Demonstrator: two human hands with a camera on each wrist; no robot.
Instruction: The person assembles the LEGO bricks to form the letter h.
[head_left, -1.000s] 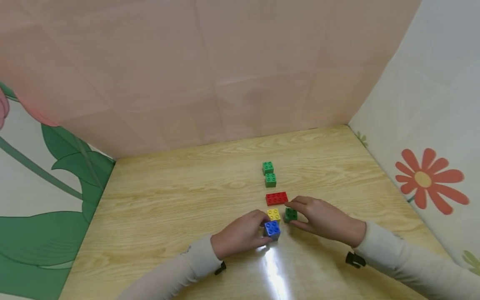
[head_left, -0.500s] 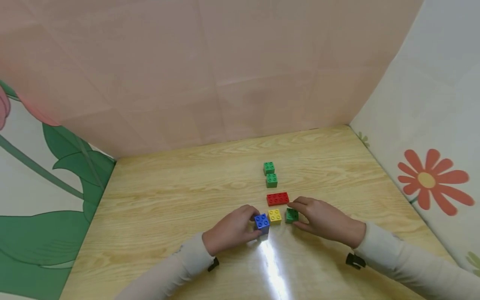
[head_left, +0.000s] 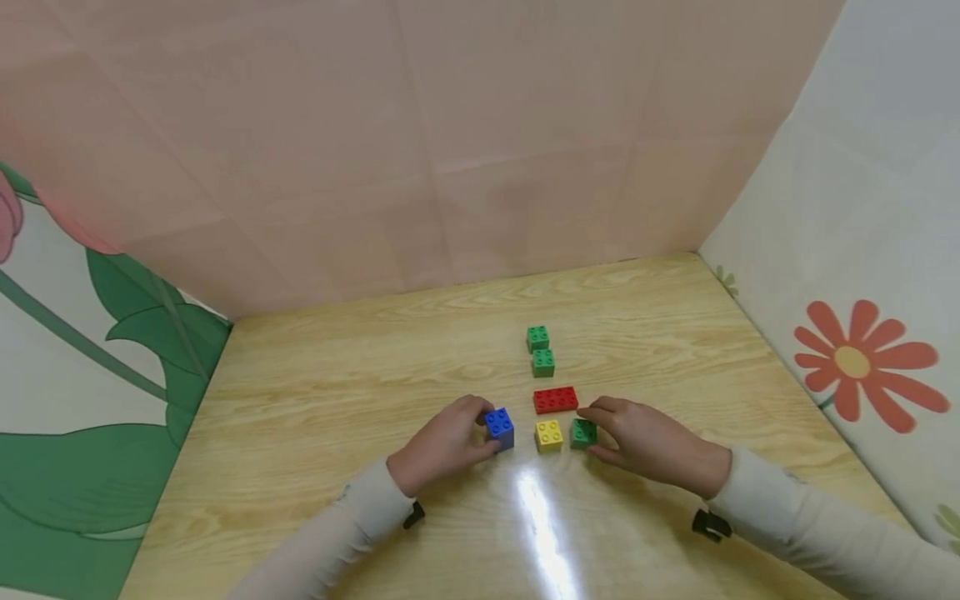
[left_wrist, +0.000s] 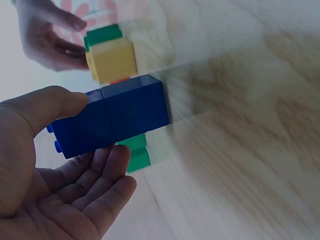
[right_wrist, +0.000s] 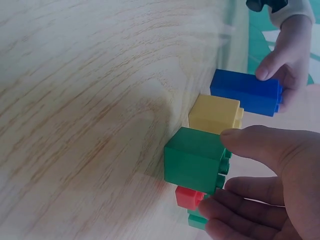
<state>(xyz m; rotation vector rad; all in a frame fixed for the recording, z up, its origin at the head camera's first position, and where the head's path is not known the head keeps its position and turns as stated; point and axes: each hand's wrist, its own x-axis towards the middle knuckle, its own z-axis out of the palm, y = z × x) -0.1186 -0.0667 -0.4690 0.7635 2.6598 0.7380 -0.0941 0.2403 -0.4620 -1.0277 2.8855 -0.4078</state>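
Just below the middle of the head view, the left hand (head_left: 444, 446) holds a stack of two blue blocks (head_left: 499, 428), thumb and fingers gripping its sides, the studs facing up. In the left wrist view the seam between the two shows plainly. To the right, the yellow block (head_left: 549, 437) sits on the wooden table (head_left: 337, 375), untouched. Just beside it is the dark green block (head_left: 581, 433), with the right hand's (head_left: 648, 435) thumb and fingers curved narrowly round it; how firmly they press, I can't tell. Slightly higher in the frame lies the long red block (head_left: 556, 400), and above that a pair of lighter green blocks (head_left: 541, 353). A red flower (head_left: 852, 362) decorates the wall at far right.
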